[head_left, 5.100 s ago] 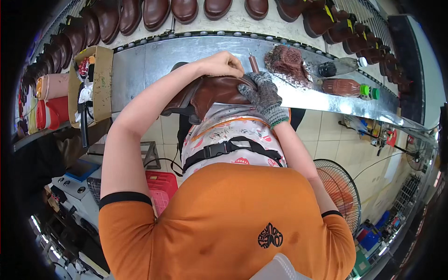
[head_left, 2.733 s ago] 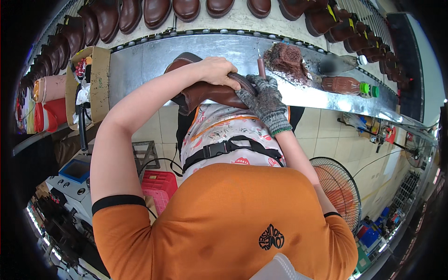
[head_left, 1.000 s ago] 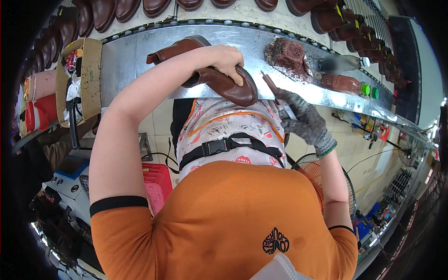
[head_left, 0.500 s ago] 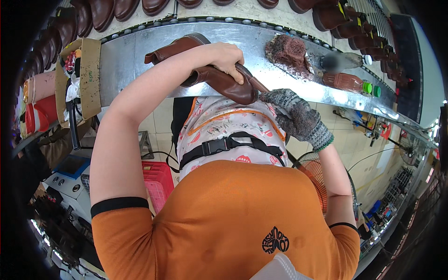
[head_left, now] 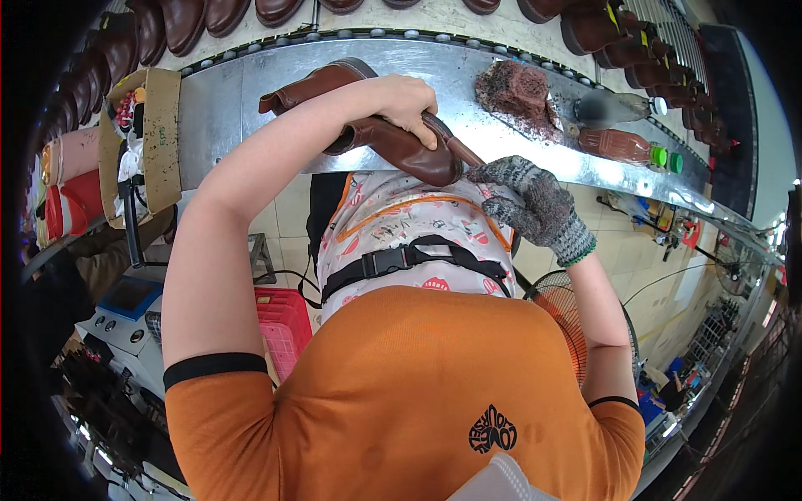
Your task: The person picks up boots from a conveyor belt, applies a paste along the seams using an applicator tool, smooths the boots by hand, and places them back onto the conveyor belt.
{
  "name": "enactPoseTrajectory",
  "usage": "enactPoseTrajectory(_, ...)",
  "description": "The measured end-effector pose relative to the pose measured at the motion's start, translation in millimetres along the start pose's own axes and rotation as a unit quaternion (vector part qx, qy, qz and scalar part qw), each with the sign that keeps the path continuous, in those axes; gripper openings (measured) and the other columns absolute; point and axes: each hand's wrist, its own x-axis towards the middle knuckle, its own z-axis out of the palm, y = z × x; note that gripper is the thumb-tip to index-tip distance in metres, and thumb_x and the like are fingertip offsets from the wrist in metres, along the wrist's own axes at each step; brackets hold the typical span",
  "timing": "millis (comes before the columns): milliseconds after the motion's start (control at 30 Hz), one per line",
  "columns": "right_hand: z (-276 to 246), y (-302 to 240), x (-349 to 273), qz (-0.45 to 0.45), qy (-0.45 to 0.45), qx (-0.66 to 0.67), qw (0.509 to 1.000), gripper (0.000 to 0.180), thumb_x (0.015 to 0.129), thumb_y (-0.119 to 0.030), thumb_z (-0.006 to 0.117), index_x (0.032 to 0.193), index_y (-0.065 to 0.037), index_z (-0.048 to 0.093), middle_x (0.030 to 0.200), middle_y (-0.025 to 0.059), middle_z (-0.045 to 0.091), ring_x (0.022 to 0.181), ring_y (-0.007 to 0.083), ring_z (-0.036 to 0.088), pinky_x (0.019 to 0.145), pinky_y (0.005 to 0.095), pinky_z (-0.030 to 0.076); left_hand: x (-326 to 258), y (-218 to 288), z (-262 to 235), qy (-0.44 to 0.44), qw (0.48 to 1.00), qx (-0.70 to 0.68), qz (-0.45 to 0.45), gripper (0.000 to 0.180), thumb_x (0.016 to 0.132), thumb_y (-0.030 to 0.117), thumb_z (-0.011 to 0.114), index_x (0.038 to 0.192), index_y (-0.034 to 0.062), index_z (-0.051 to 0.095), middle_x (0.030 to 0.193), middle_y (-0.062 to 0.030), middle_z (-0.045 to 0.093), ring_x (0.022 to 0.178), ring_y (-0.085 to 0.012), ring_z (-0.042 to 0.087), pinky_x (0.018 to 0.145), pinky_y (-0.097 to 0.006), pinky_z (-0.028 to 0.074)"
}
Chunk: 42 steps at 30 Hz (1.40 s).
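Note:
A brown leather ankle boot is held on its side over the front edge of the metal workbench. My left hand, bare, grips the boot across its middle. My right hand wears a grey knitted glove and holds a thin brown-handled tool, its tip touching the boot's toe end. A patterned apron and an orange shirt fill the lower part of the view.
A row of brown boots lines the far side of the bench. On the bench lie a dark brown wad and two bottles. A cardboard box stands at left. A red crate and a fan sit on the floor.
My left hand lifted and turned the boot onto its side over the bench. My right hand swung away to the right, then came back with the tool to the boot's toe.

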Motion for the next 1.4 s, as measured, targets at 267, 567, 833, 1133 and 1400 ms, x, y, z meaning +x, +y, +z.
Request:
enactPoseTrajectory(267, -6.2, -0.9, 0.7, -0.012, -0.006, 0.012, 1.0, 0.035, 0.082, -0.023, 0.065, 0.11, -0.002, 0.062, 0.099, 0.0151, 0.063, 0.092, 0.0308, 0.059, 0.083, 0.0357, 0.046, -0.2, -0.7, -0.4, -0.003, 1.0, 0.012, -0.003, 0.056, 0.067, 0.056, 0.07, 0.083, 0.002, 0.068, 0.071, -0.0176, 0.064, 0.071, -0.0329, 0.063, 0.065, -0.042, 0.048)
enactPoseTrajectory(567, -7.4, -4.5, -7.4, 0.003, -0.009, 0.025, 1.0, 0.034, 0.083, -0.024, 0.064, 0.111, -0.004, 0.062, 0.099, 0.0141, 0.064, 0.091, 0.0302, 0.059, 0.082, 0.0361, 0.047, 0.1, -2.4, 0.0, 0.0, 1.0, 0.01, 0.002, 0.057, 0.067, 0.055, 0.07, 0.083, 0.0009, 0.067, 0.072, -0.0191, 0.064, 0.073, -0.0349, 0.063, 0.066, -0.043, 0.048)
enactPoseTrajectory(833, -12.3, -9.2, -23.1, 0.002, -0.001, -0.004, 1.0, 0.032, 0.082, -0.022, 0.066, 0.109, -0.007, 0.063, 0.106, 0.0108, 0.064, 0.093, 0.0284, 0.059, 0.082, 0.0344, 0.047, 2.7, -4.6, 1.6, -0.001, 1.0, 0.007, 0.004, 0.057, 0.067, 0.055, 0.07, 0.083, 0.0006, 0.067, 0.072, -0.0195, 0.064, 0.073, -0.0355, 0.062, 0.066, -0.043, 0.047)
enactPoseTrajectory(1133, -8.3, 3.9, -34.9, 0.174, 0.236, 0.423, 0.857, 0.038, 0.082, -0.021, 0.063, 0.114, -0.004, 0.048, 0.086, 0.0068, 0.058, 0.065, 0.0133, 0.058, 0.052, 0.0266, 0.052, -5.4, 0.0, -2.3, 0.004, 1.0, 0.015, -0.005, 0.061, 0.061, 0.056, 0.072, 0.081, -0.0013, 0.065, 0.071, -0.0207, 0.063, 0.072, -0.0372, 0.062, 0.065, -0.043, 0.048)
enactPoseTrajectory(1400, 67.8, 47.1, -38.7, 0.131, 0.36, 0.298, 0.874, 0.031, 0.091, -0.008, 0.051, 0.122, -0.004, 0.047, 0.099, 0.0044, 0.055, 0.064, 0.0086, 0.055, 0.055, 0.0229, 0.048, -26.3, 8.8, -1.5, 0.085, 0.996, 0.004, 0.0, 0.061, 0.059, 0.053, 0.076, 0.087, -0.0007, 0.066, 0.077, -0.0224, 0.064, 0.076, -0.0381, 0.063, 0.069, -0.044, 0.048)
